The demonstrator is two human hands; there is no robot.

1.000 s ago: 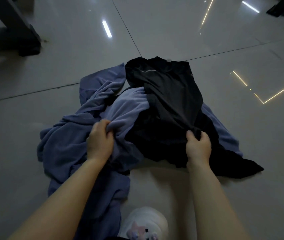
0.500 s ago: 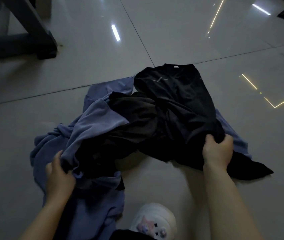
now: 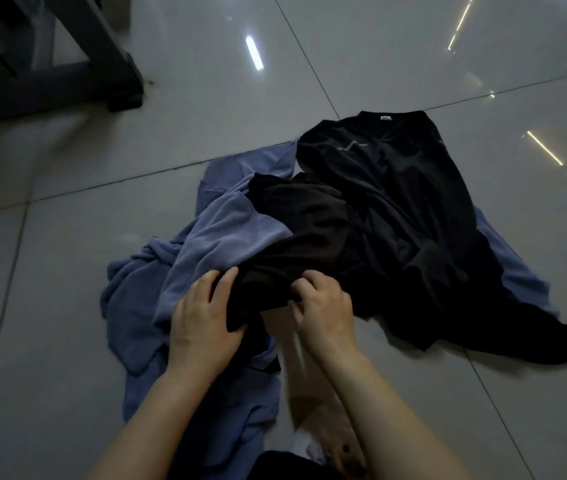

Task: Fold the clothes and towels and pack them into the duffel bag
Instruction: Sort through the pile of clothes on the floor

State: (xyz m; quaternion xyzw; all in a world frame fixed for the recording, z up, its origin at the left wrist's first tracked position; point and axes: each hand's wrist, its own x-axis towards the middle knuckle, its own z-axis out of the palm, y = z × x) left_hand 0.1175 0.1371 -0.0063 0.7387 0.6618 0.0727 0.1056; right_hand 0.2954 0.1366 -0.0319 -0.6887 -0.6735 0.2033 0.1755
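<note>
Bare glossy tile floor (image 3: 413, 64) spreads wide on the far side of the hands and off to both sides; the only obstacle is a dark furniture leg (image 3: 102, 53) well away, up and to the left of the grip. Just beyond the hands lies a rumpled heap: a blue towel (image 3: 219, 233) trailing leftward and toward the person, a black shirt (image 3: 406, 195) spread to the right with its hem corner reaching far right along the floor. The left hand (image 3: 202, 323) grips a bunched black garment (image 3: 296, 230) where it meets the towel, fingers curled over the fold. The right hand (image 3: 323, 306), right beside it, pinches the same dark cloth (knuckles bent tight). No duffel bag is in sight.
</note>
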